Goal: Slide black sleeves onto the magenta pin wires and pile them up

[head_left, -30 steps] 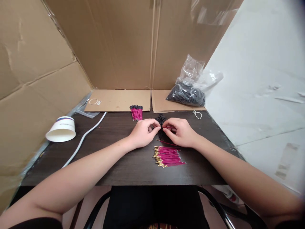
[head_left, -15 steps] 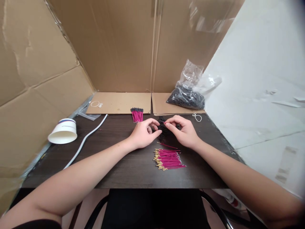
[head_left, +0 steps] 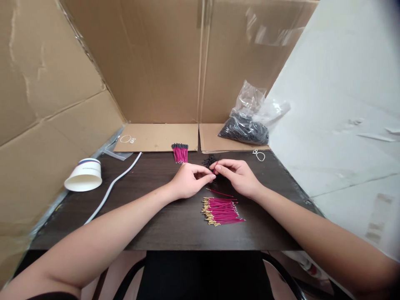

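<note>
Between thumb and fingers my right hand [head_left: 240,178] pinches a thin magenta wire [head_left: 215,168]. My left hand [head_left: 190,181] meets it, its thumb and fingertips pressed together at the wire's lower end; what is between them is too small to make out. Just behind the fingers lies a pile of short black sleeves [head_left: 210,160], partly covered by my right hand. Closer to me is a stack of magenta wires [head_left: 222,210] with gold ends on the left. One loose magenta wire [head_left: 220,193] lies above that stack. Beyond my left hand sits a bundle of black-tipped magenta wires [head_left: 180,154].
A clear plastic bag of black pieces [head_left: 245,129] rests on the cardboard at the back right. On the left are a tipped paper cup [head_left: 84,175] and a white cable [head_left: 114,183]. Rubber bands [head_left: 259,155] lie at the right. Cardboard walls [head_left: 156,62] close off the back.
Both hands have come closer together and slightly toward me, away from the black pile. The wire in my right hand has swung from nearly level to steep, and my left fingers have closed.
</note>
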{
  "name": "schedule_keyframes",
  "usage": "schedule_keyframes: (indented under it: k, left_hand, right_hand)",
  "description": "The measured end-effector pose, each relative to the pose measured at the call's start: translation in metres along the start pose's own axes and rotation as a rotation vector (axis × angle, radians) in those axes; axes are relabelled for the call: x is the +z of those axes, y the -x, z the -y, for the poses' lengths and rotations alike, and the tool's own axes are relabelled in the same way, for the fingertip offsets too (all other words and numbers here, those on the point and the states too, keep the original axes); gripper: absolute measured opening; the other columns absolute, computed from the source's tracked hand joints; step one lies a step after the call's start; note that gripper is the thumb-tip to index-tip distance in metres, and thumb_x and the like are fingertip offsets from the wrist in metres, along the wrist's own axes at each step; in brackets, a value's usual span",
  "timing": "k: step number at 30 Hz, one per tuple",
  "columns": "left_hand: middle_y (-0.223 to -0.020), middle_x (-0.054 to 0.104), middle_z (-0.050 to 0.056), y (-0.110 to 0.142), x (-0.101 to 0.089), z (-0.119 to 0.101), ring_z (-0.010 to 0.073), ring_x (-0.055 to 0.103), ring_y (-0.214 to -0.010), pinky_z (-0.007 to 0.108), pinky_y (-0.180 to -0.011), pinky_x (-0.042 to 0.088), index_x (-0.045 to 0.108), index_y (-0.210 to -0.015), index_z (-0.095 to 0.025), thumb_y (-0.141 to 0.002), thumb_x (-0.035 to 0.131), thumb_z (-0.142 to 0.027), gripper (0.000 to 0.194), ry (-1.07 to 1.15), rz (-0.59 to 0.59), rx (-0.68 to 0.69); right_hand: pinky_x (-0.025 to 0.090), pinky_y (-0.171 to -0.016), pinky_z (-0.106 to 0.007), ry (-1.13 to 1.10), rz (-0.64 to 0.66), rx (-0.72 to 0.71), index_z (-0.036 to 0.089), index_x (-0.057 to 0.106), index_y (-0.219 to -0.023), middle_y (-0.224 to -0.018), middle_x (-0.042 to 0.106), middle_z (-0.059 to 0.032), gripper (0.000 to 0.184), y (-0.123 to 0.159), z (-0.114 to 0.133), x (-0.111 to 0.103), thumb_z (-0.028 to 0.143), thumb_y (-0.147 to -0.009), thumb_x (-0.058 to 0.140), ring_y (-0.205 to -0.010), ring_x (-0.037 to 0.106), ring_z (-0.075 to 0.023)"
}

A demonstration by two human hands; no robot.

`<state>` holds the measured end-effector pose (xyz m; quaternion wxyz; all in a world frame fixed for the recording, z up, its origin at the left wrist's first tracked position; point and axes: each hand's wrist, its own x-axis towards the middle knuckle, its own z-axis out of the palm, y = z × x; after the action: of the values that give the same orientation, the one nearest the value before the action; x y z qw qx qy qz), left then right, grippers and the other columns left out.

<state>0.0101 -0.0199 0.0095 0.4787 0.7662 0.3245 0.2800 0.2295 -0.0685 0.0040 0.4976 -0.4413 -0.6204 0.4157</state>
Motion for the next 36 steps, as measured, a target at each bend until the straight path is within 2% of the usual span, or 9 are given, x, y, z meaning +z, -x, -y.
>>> schedule_keyframes:
  k: [3, 7, 10, 12, 15, 22, 29, 36]
  left_hand:
    - [-0.080, 0.078, 0.005, -0.004, -0.006, 0.000, 0.0126, 0.060, -0.064, 0.027, -0.062, 0.045, 0.085, -0.092, -0.016, -0.093, 0.075, -0.044, 0.030, -0.080, -0.089, -0.026]
    - [-0.077, 0.075, 0.004, -0.015, -0.031, 0.004, 0.0138, 0.060, -0.065, 0.030, -0.068, 0.046, 0.075, -0.083, -0.016, -0.094, 0.069, -0.037, 0.024, -0.369, -0.380, -0.057]
    - [-0.078, 0.074, 0.005, -0.023, -0.053, 0.007, 0.0191, 0.062, -0.070, 0.034, -0.070, 0.042, 0.069, -0.080, -0.019, -0.094, 0.064, -0.034, 0.021, -0.639, -0.467, -0.243]
    - [-0.079, 0.073, 0.007, -0.027, -0.063, 0.009, 0.0228, 0.062, -0.074, 0.035, -0.070, 0.039, 0.066, -0.078, -0.021, -0.092, 0.062, -0.032, 0.019, -0.761, -0.476, -0.332]
    - [-0.080, 0.072, 0.008, -0.030, -0.069, 0.014, 0.0239, 0.061, -0.075, 0.036, -0.068, 0.036, 0.062, -0.076, -0.021, -0.090, 0.060, -0.031, 0.017, -0.807, -0.442, -0.387]
    - [-0.078, 0.072, 0.006, -0.028, -0.065, 0.013, 0.0219, 0.059, -0.071, 0.035, -0.067, 0.035, 0.060, -0.075, -0.022, -0.087, 0.061, -0.032, 0.016, -0.798, -0.406, -0.367]
    - [-0.078, 0.072, 0.007, -0.027, -0.064, 0.009, 0.0241, 0.062, -0.075, 0.036, -0.070, 0.042, 0.061, -0.075, -0.022, -0.088, 0.061, -0.032, 0.017, -0.850, -0.359, -0.374]
    - [-0.081, 0.073, 0.010, -0.027, -0.063, 0.010, 0.0257, 0.064, -0.076, 0.038, -0.074, 0.045, 0.064, -0.074, -0.021, -0.086, 0.067, -0.037, 0.020, -0.834, -0.378, -0.377]
  right_hand:
    - [0.057, -0.085, -0.037, 0.089, -0.051, -0.022, 0.019, 0.083, -0.109, -0.104, 0.081, -0.0075, 0.028, 0.000, -0.002, -0.001, 0.045, -0.100, 0.075, -0.092, 0.072, -0.0204]
    - [0.049, -0.071, -0.034, 0.371, -0.111, -0.158, 0.019, 0.079, -0.108, -0.089, 0.073, -0.0042, 0.018, 0.001, -0.002, -0.004, 0.033, -0.101, 0.072, -0.075, 0.060, -0.0163]
    - [0.050, -0.077, -0.035, 0.553, -0.053, -0.324, 0.018, 0.075, -0.106, -0.091, 0.070, -0.0044, 0.010, 0.003, -0.002, -0.006, 0.022, -0.100, 0.068, -0.083, 0.062, -0.0174]
    - [0.052, -0.081, -0.036, 0.596, -0.013, -0.377, 0.018, 0.073, -0.107, -0.094, 0.070, -0.0050, 0.009, 0.004, -0.002, -0.006, 0.019, -0.100, 0.067, -0.088, 0.064, -0.0185]
    - [0.053, -0.085, -0.038, 0.618, 0.013, -0.400, 0.019, 0.071, -0.107, -0.095, 0.070, -0.0053, 0.008, 0.004, -0.004, -0.007, 0.018, -0.100, 0.067, -0.091, 0.065, -0.0199]
    - [0.054, -0.088, -0.039, 0.651, 0.016, -0.411, 0.020, 0.070, -0.106, -0.094, 0.069, -0.0050, 0.009, 0.002, -0.006, -0.009, 0.015, -0.098, 0.068, -0.092, 0.064, -0.0212]
    - [0.053, -0.088, -0.041, 0.688, 0.061, -0.398, 0.019, 0.068, -0.106, -0.096, 0.069, -0.0065, 0.008, 0.002, -0.006, -0.009, 0.015, -0.098, 0.068, -0.093, 0.063, -0.0230]
    - [0.056, -0.101, -0.050, 0.838, 0.112, -0.380, 0.018, 0.069, -0.130, -0.119, 0.065, -0.0141, 0.031, 0.003, -0.010, -0.014, 0.018, -0.099, 0.068, -0.110, 0.059, -0.0295]
